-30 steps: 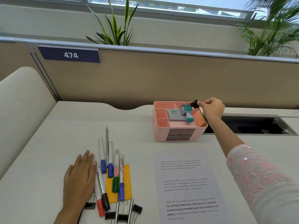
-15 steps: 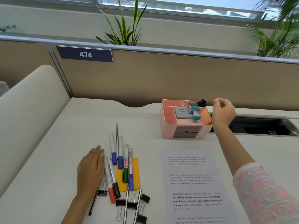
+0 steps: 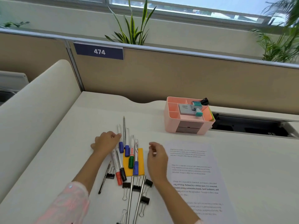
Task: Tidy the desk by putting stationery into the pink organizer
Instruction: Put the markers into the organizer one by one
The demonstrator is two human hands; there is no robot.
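Left hand (image 3: 106,143): grip loosely apart, resting on tabletop (image 3: 64,151), touching markers (image 3: 120,157). Right hand (image 3: 157,160): grip relaxed, hovering, holding nothing, beside yellow pad (image 3: 140,168).

A white counter (image 3: 80,120) fills the lower frame, its far edge cut in a shallow wave. Behind it runs a tan partition panel (image 3: 178,78) with a grey top rail, carrying a navy label (image 3: 99,51) reading 474 at upper left. A cream curved divider (image 3: 37,101) rises on the left. At right, an open cable tray (image 3: 252,126) is recessed in the counter. Beyond the partition stand green plants (image 3: 131,28), a pale wall and a daylit window strip (image 3: 186,7) along the top.
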